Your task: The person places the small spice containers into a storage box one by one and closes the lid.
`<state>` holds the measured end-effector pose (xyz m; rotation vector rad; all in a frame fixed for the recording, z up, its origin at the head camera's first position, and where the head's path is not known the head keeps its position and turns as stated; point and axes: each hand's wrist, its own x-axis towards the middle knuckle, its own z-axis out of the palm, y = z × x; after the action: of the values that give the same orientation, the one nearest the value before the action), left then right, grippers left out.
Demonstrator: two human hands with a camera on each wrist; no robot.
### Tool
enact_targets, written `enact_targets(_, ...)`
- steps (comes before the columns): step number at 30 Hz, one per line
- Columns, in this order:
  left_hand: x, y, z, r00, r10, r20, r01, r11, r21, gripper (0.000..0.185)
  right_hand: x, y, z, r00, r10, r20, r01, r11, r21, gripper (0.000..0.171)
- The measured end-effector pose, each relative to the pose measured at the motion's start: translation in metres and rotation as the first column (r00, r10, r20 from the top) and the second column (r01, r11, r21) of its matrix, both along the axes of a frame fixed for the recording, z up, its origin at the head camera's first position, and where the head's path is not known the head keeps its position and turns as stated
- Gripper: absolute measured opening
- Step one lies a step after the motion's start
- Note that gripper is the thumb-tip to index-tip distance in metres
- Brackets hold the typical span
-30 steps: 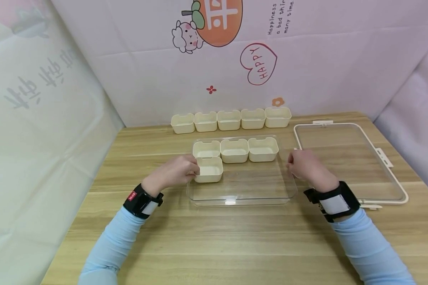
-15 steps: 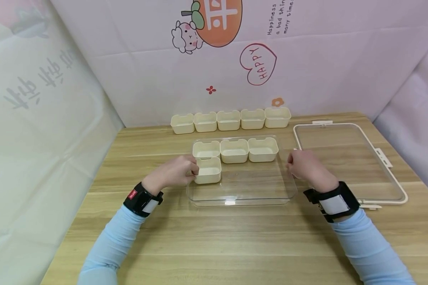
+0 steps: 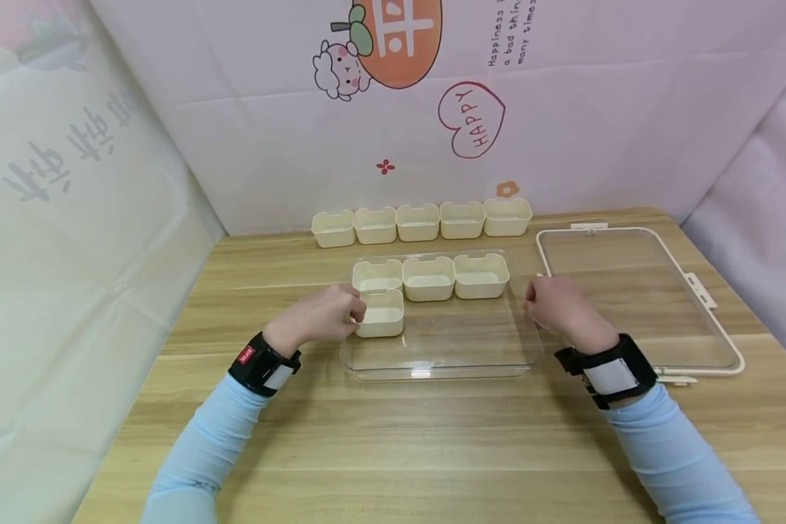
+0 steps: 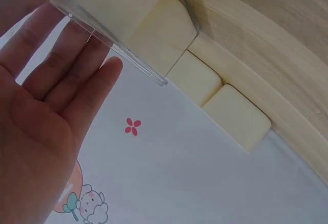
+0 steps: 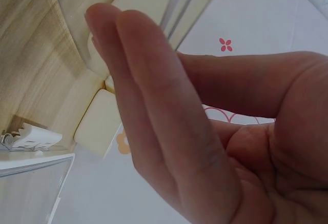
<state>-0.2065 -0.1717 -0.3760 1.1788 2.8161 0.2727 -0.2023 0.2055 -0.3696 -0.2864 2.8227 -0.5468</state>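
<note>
A clear plastic box stands mid-table, with three small cream containers in a row along its back. In front of the leftmost one sits another cream container at the box's left side. My left hand reaches over the box's left rim and pinches this container's left wall. At the opposite end, my right hand grips the box's right rim. The right wrist view shows the thumb and fingers on either side of that wall. Left fingers extend beside the clear wall in the left wrist view.
Several more cream containers line the table's back edge against a printed cloth. A clear lid with a white frame and clips lies on the right. Wooden tabletop spreads in front of the box.
The front left container has shifted slightly left and toward me inside the box, with my left hand on it. My right hand keeps its hold on the rim.
</note>
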Motion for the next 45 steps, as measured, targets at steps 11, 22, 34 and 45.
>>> enact_targets(11, 0.0015, 0.0004, 0.0012, 1.000, 0.013, 0.023, -0.013, 1.000, 0.007, 0.008, 0.0005, -0.0006, 0.0004, 1.000, -0.004, -0.010, 0.004, 1.000, -0.003, 0.015)
enact_targets(22, -0.0006, 0.0020, 0.0000, 1.000, 0.003, -0.001, -0.003, 1.000, 0.031, 0.016, 0.0014, 0.0005, 0.0015, 1.000, -0.012, 0.005, 0.012, 1.000, -0.020, 0.014)
enact_targets(34, 0.0004, 0.0014, -0.0027, 0.999, 0.012, -0.050, -0.011, 0.999, 0.036, 0.022, 0.0018, 0.0010, 0.0010, 1.000, -0.013, 0.009, 0.013, 0.999, -0.031, 0.014)
enact_targets(45, 0.0016, 0.0021, -0.0027, 0.998, -0.001, -0.069, 0.004, 0.999, 0.046, 0.022, 0.0012, 0.0020, 0.0005, 1.000, -0.008, -0.016, 0.007, 1.000, -0.010, 0.013)
